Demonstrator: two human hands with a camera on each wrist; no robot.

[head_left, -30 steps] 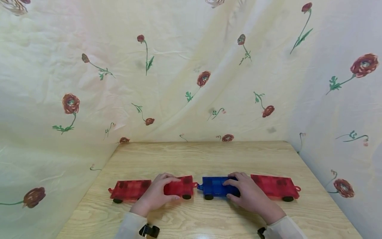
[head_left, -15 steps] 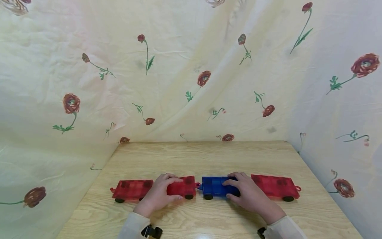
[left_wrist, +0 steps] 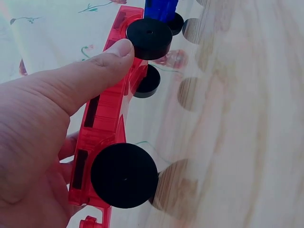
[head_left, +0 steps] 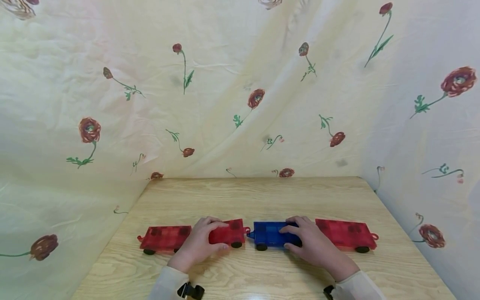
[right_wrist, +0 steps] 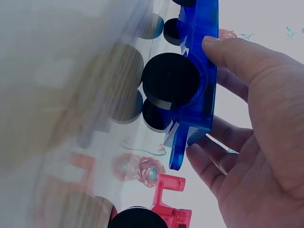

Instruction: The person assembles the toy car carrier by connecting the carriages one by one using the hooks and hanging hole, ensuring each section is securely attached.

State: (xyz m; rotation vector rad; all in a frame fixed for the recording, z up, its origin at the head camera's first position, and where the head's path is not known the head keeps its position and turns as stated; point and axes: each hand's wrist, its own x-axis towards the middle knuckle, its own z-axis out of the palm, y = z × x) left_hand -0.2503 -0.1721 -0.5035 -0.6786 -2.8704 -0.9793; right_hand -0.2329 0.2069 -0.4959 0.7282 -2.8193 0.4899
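Observation:
In the head view, my left hand grips a red toy car base with black wheels, thumb on its near side. In the left wrist view this red base tilts, its front wheels raised off the table. My right hand holds a blue toy car base, thumb on the near side and fingers over the top. The blue base has its wheels on the table in the right wrist view. The red ring coupling lies just above the blue coupling; whether they interlock is unclear.
Another red car base stands left of my left hand. A third red one is at the right, behind my right hand. They all form a row across the wooden table. Flower-patterned cloth hangs around the table.
My left hand first slid its red car base right, toward the blue one, then its right end rose slightly. The left red base shifted right, then slightly back. My right hand stayed still.

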